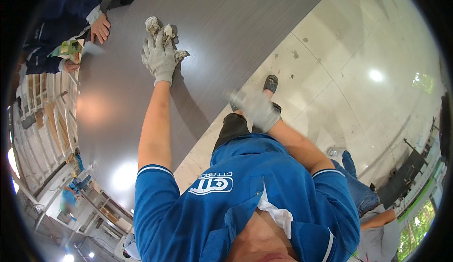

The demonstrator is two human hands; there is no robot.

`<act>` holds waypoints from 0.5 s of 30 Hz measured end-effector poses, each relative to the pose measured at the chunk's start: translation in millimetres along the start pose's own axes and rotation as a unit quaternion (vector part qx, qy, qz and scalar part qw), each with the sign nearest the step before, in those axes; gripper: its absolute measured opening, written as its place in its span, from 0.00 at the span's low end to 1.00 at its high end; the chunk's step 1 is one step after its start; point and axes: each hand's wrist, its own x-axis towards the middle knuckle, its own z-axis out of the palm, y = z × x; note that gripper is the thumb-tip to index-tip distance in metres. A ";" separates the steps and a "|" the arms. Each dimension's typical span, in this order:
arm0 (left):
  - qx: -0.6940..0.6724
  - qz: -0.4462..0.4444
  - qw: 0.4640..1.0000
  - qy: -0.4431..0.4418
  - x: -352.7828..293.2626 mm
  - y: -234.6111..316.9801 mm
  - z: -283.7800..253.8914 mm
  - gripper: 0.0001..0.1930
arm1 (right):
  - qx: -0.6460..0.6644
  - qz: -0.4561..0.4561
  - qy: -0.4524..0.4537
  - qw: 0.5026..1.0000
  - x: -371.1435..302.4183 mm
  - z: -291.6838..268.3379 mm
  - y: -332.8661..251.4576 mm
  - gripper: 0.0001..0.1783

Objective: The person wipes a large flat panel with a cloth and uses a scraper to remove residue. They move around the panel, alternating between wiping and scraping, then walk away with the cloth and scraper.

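- Can see a crumpled cloth [168, 32] on the dark grey-brown board [226, 31], partly covered by the gloved left hand [159, 59].
- Looks pale beige to off-white, with darker brownish patches among soft, bunched folds.
- Bulges into a rounded lobe beyond the fingertips, into another lobe just right of that, and narrows to a ragged tip on the thumb side.
- Runs longest on a slant, judging by the uncovered parts: from the rounded lobe at forward left, back and rightward to the ragged tip; cannot follow the middle under the hand.
- Points forward at the rounded end and right at the tip.
- Rests under left fingers set slightly apart; cannot tell whether clamped on the folds.
- Can see the gloved right hand [259, 111] blurred beside the board's near edge, well apart from the cloth; cannot tell how its fingers are set.
- Can also see a co-worker's bare hand [100, 28] on the board, left of the cloth.
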 end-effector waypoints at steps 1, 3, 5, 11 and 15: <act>-0.011 0.012 1.000 0.006 -2.1 -1.8 -0.4 0.24 | -0.008 0.001 0.045 0.999 -0.8 1.5 -7.4 0.20; -0.020 0.052 0.998 0.034 -11.0 -8.5 -4.5 0.24 | -0.023 -0.048 0.057 0.997 -2.8 3.3 -3.4 0.18; -0.011 0.033 0.999 -0.001 -28.3 -19.8 -12.7 0.24 | -0.123 0.081 0.121 0.982 6.9 -23.3 43.0 0.19; -0.011 0.000 1.000 -0.014 -91.9 -61.5 -37.0 0.23 | 0.018 0.257 0.188 0.948 15.5 -26.7 68.3 0.24; -0.004 0.009 1.000 0.004 -99.1 -71.8 -34.5 0.23 | 0.018 -0.030 0.144 0.989 -24.9 75.5 -71.7 0.26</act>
